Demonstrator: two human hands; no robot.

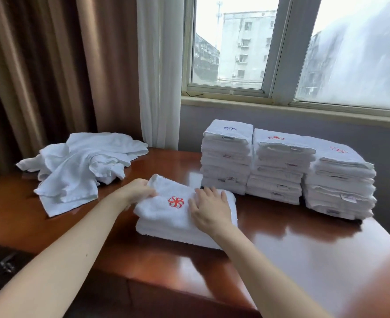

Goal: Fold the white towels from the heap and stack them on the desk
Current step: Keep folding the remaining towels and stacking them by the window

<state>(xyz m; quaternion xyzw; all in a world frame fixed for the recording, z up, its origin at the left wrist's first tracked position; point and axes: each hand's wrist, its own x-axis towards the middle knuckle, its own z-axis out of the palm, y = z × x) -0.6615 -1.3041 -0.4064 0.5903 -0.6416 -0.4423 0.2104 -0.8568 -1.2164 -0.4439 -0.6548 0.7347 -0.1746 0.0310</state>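
Three tall stacks [281,166] stand done at the rear of the tabletop [304,253]. Heap [79,166] far left, several towels not yet folded. My left hand [141,191] pinches a corner of the folded towel [166,216] in front of me; right hand [209,206] lies flat, pressing it. Likely well past half.

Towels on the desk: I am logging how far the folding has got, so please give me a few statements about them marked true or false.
1. Three stacks of folded towels stand side by side below the window. True.
2. The unfolded heap lies right of the stacks. False: it lies at the left end of the desk.
3. The right hand rests flat on the folded towel with the red emblem. True.
4. The left hand holds nothing. False: it grips that towel's far left edge.
5. The leftmost stack's top towel carries a red logo. False: its logo is blue.
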